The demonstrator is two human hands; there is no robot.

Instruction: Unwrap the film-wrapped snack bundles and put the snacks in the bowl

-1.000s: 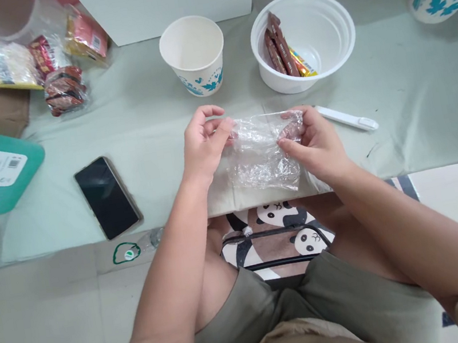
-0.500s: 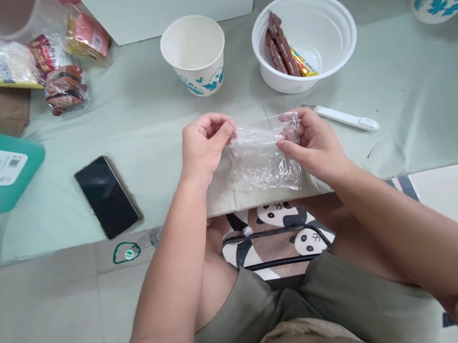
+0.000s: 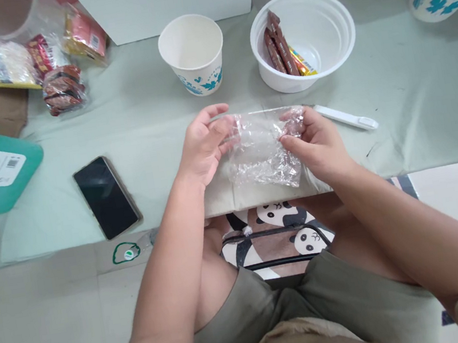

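- Where the pale green table [image 3: 419, 106] ends nearest the person, a crumpled clear plastic bag [image 3: 262, 154] is pinched at both ends in closed grips by left hand [image 3: 203, 147] and right hand [image 3: 318, 146].
- Beyond: white paper cup [image 3: 192, 49], white plastic bowl [image 3: 330, 16].

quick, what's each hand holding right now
Left hand: closed, pinching the left edge of the clear plastic bag.
Right hand: closed, pinching the same bag's right edge.
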